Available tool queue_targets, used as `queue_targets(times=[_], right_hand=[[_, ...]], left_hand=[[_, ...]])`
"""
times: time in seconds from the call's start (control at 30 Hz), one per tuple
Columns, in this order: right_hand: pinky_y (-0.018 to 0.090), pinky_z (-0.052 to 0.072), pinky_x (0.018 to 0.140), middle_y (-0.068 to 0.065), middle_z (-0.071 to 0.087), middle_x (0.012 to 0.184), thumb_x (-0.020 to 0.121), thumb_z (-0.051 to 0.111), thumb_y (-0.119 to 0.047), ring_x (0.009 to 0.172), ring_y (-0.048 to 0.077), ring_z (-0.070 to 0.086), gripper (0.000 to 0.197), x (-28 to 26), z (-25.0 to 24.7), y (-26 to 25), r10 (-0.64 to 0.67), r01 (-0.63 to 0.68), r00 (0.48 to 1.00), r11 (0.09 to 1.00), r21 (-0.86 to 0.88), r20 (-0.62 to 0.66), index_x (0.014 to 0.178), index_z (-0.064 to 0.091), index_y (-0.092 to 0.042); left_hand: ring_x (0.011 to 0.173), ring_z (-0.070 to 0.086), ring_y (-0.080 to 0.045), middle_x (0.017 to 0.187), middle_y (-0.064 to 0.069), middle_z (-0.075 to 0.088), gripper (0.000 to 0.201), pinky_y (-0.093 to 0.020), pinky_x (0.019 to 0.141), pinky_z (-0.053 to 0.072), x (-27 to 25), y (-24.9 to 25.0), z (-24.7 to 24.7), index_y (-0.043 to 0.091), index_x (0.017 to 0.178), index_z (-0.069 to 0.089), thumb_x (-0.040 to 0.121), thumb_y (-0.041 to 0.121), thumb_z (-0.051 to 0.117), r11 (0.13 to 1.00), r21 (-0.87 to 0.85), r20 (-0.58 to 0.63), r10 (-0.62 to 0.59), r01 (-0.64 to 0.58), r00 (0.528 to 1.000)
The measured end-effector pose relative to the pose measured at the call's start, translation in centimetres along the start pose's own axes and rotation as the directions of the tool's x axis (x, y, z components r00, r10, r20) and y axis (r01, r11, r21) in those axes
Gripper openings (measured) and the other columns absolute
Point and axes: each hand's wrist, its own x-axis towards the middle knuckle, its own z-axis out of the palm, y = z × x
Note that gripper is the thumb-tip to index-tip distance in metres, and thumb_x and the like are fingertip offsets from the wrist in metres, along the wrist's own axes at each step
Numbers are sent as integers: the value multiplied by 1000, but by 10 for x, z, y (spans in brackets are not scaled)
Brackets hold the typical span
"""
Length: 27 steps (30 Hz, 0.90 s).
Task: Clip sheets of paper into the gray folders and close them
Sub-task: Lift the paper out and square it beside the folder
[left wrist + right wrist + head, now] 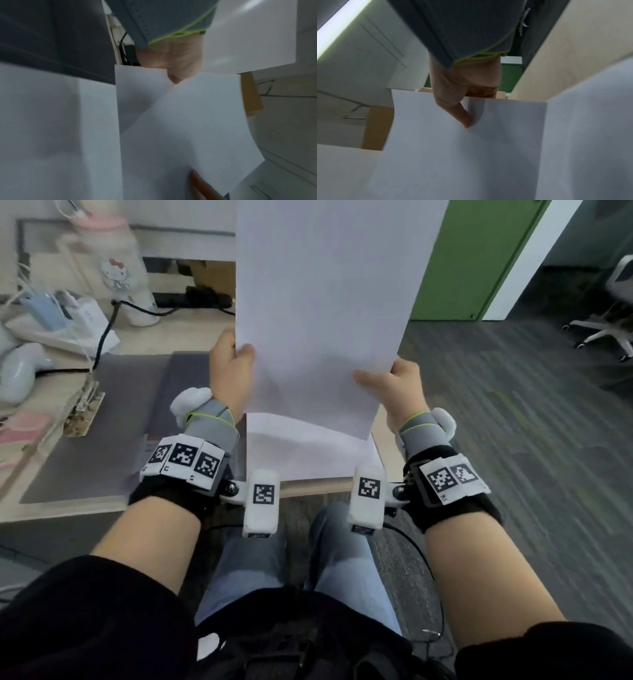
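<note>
I hold a white sheet of paper (322, 302) upright above the desk's right end, seen from the head view. My left hand (230, 371) pinches its left edge, thumb on the near face. My right hand (397, 386) pinches the right edge near the lower corner. More white paper (308, 453) lies flat on the desk below the held sheet. An open gray folder (113, 436) lies on the desk to the left, with a metal clip (84, 405) at its left side. In the wrist views the sheet (188, 121) (453, 155) fills the picture, and my right thumb (462, 116) presses on it.
A white bottle with a cartoon print (120, 275), a black cable (106, 333) and white and blue items (44, 313) crowd the desk's far left. A green panel (472, 258) stands behind. An office chair (613, 313) sits on the gray carpet to the right.
</note>
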Motion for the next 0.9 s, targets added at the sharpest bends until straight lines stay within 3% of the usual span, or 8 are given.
queue_targets(times=[0.13,0.27,0.37,0.47,0.6,0.67,0.77,0.9], right_hand=[[20,55,64,-9,71,68,78,72,-1,60,4,66,14,-11,32,17,73,-74,997,986,148,12,87,68,-11],[24,54,65,-2,68,77,81,72,-8,64,10,65,10,-9,53,13,59,-59,998,988,145,5,89,66,-11],[21,54,59,-6,68,70,83,68,-5,58,7,64,9,-3,71,10,39,-39,999,993,108,9,91,67,-8],[22,53,60,6,66,86,83,65,-2,70,18,61,20,3,86,15,83,-83,997,996,9,8,102,67,-1],[30,50,71,9,65,90,77,66,-1,77,22,59,19,9,107,30,188,-185,982,978,-99,20,96,69,-5],[33,52,75,10,66,90,73,69,-2,77,22,59,32,10,118,37,237,-233,971,964,-127,20,105,68,0],[37,52,78,12,64,89,71,72,0,77,22,58,36,13,138,46,292,-281,956,944,-175,41,106,67,1],[37,53,82,10,64,91,70,75,-4,80,23,60,41,15,158,55,336,-313,940,918,-245,57,110,66,0]], left_hand=[[81,49,-19,93,-5,58,28,-29,73,42,-14,-17,-29,25,89,54,80,4,38,999,-1,69,-41,41,997],[103,58,-25,112,-7,62,32,-38,91,46,-13,-19,-46,31,95,58,79,10,39,998,0,15,-60,60,998],[83,52,-20,92,-8,59,16,-34,77,45,-3,-20,-65,25,77,53,79,12,42,995,62,-11,-84,84,996],[91,56,-23,101,-8,62,19,-34,84,44,4,-27,-86,15,97,59,90,16,41,975,183,-50,-122,129,991],[130,44,-32,142,-15,46,47,-40,109,36,6,-45,-133,9,135,44,90,17,42,824,456,-317,-202,335,927],[132,40,-38,143,-19,44,57,-45,112,33,4,-52,-156,4,135,43,80,17,40,706,538,-446,-225,460,866],[131,39,-43,142,-25,43,51,-46,111,32,-4,-56,-180,-2,134,41,86,14,39,526,607,-520,-305,596,798],[121,47,-45,132,-27,51,43,-44,100,39,-9,-64,-198,-1,127,46,89,17,41,479,633,-523,-313,607,793]])
